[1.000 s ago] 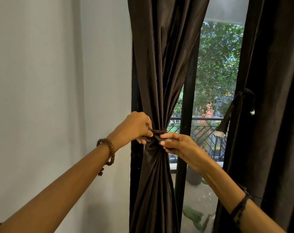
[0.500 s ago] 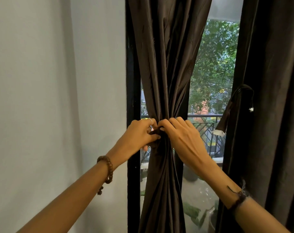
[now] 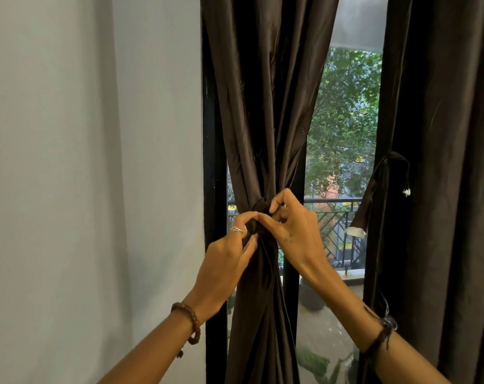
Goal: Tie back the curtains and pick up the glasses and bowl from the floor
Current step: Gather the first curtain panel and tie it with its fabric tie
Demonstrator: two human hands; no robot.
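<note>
Fingers of both hands are curled in at one spot: the waist of the gathered dark brown satin curtain [image 3: 265, 128], where a matching dark fabric tie-back band [image 3: 259, 210] cinches the folds. Left hand [image 3: 225, 266], ring on one finger, pinches the band from the left side between fingertips and thumb. Right hand [image 3: 296, 231] meets it from the right, its fingers [image 3: 277, 202] hooked over the top of the band and pinching the cloth. Hands are touching or very nearly so at the knot; the working end of the band is hidden under them, so whether it is fastened cannot be told.

Assessment: the opposed two-sided hold keeps the bunched cloth compressed while the band is secured, which suits slippery fabric that would spread if released. First curtain judged nearly tied.

Second dark brown curtain on the right [image 3: 443, 162] hangs loose, its own fabric strap with a white tip [image 3: 373, 195] dangling unused. Glasses and bowl are not in view; the floor is out of frame.
</note>
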